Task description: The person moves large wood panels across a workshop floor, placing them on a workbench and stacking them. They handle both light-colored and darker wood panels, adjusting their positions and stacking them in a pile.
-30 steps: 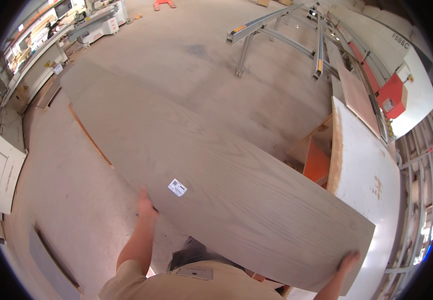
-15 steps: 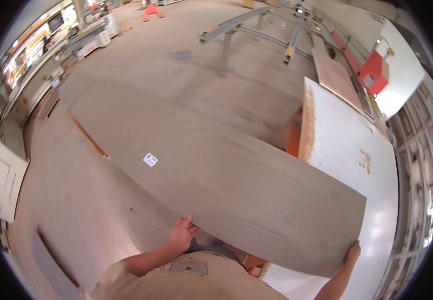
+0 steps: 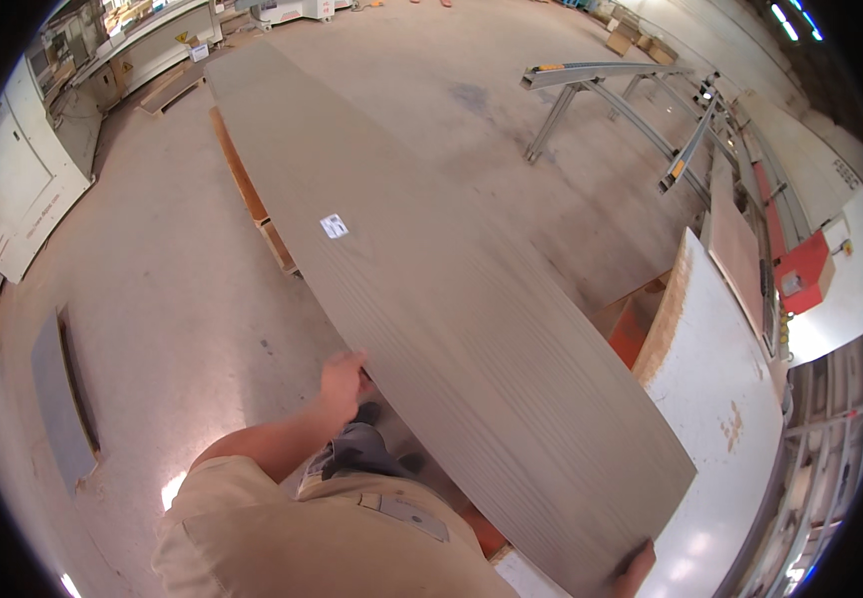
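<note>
A long grey-brown wood-grain panel [image 3: 451,299] stretches from the far left down to the near right, with a small white label [image 3: 334,226] on its face. My left hand [image 3: 345,384] is closed on the panel's left long edge, its fingertips partly hidden at the rim. At the panel's near end, my right hand [image 3: 637,570] grips the corner, and most of that hand is cut off or out of sight. Beneath the near right part lies a white-topped table [image 3: 715,429] with a worn, chipped edge.
Orange-brown wooden pieces [image 3: 240,169] show beside the panel's far left edge. A grey metal roller frame [image 3: 601,85] stands at the far right, near a red machine box [image 3: 803,274]. On the floor at left is a flat grey board [image 3: 64,399]; a white cabinet [image 3: 27,179] stands behind it.
My view has turned, so the surroundings appear farther right and lower. In the picture the panel now runs more steeply, its near end lower. Both hands keep their hold on it.
</note>
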A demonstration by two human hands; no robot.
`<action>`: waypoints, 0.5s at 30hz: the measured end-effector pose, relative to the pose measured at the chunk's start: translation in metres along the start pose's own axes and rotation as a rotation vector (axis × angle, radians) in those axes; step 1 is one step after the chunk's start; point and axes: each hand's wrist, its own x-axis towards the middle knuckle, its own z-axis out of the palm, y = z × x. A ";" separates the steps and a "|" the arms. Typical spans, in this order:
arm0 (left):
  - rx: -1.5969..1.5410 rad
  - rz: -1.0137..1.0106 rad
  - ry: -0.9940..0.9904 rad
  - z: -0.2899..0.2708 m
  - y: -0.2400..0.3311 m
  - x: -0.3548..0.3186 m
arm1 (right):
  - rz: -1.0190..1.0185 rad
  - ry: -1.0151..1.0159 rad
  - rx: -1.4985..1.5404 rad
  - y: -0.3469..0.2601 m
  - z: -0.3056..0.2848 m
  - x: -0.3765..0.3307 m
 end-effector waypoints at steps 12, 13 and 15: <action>-0.145 0.150 0.017 -0.068 0.081 0.173 | -0.119 -0.416 0.243 -0.166 0.221 -0.156; -0.089 0.135 0.118 -0.073 0.066 0.176 | -0.096 -0.357 0.251 -0.175 0.241 -0.171; 0.040 -0.024 0.183 -0.084 0.034 0.180 | -0.063 -0.631 0.384 -0.193 0.284 -0.196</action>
